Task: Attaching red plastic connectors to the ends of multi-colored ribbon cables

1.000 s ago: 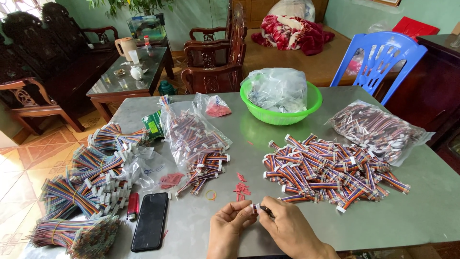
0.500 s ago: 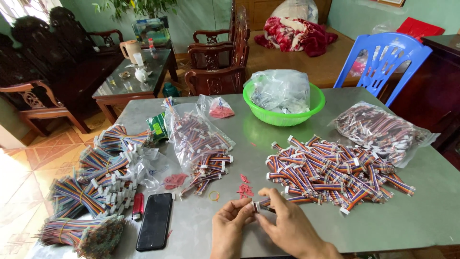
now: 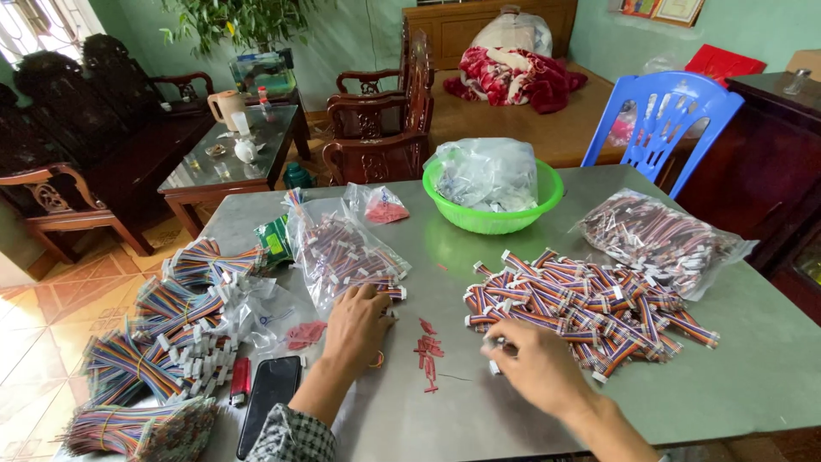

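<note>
My left hand (image 3: pixel 355 328) reaches forward onto loose multicoloured ribbon cables with white connectors spilling from a clear plastic bag (image 3: pixel 338 248), fingers curled over them. My right hand (image 3: pixel 534 368) rests at the near edge of a big pile of the same short ribbon cables (image 3: pixel 581 299), pinching a small white connector piece at its fingertips. Between the hands lies a scatter of small red bits (image 3: pixel 428 351) on the grey metal table (image 3: pixel 753 368).
A green basin (image 3: pixel 492 218) holding plastic bags stands mid-table. A second bag of cables (image 3: pixel 658 239) lies far right. Bundled rainbow cables (image 3: pixel 162 334), a black phone (image 3: pixel 269 402) and a red lighter (image 3: pixel 240 381) lie left. A blue chair (image 3: pixel 663 111) and wooden furniture stand behind.
The hands, held together near the table's front edge, have separated: the left moved forward-left to the bag's cables, the right moved right to the pile. The camera came closer.
</note>
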